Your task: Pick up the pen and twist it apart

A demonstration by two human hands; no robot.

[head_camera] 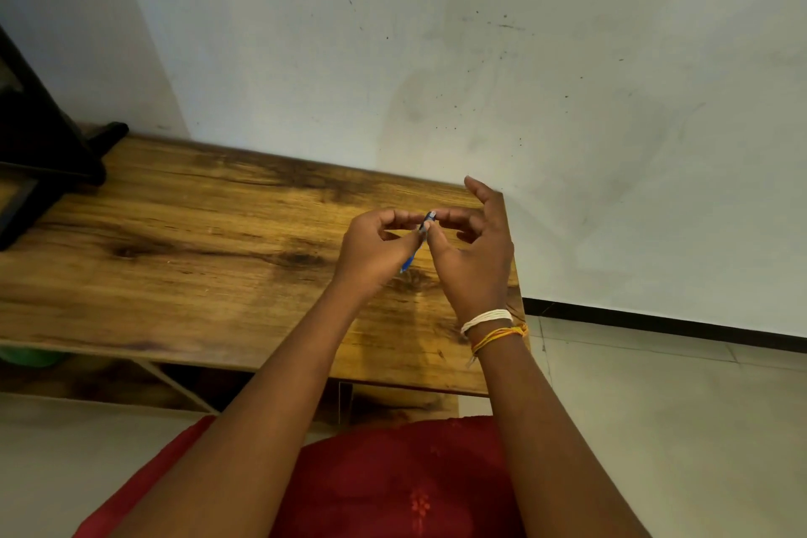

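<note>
A: What is seen around the hands?

B: A wood-grain counter (196, 240) is set against a pale, speckled wall (480, 57). A black object (39, 153) is seen at the counter's far left end, and a green item (30, 356) is partly hidden beneath its edge. Nothing is placed between the camera and the hands.

A: How is the held thing shown?

B: A slim blue pen (418, 242) with a pale tip is held tilted above the counter's right end. It is pinched by the left hand (375, 249) and by the thumb and forefinger of the right hand (476, 258), whose other fingers are spread. Thread bands (491, 325) are worn on the right wrist.
</note>
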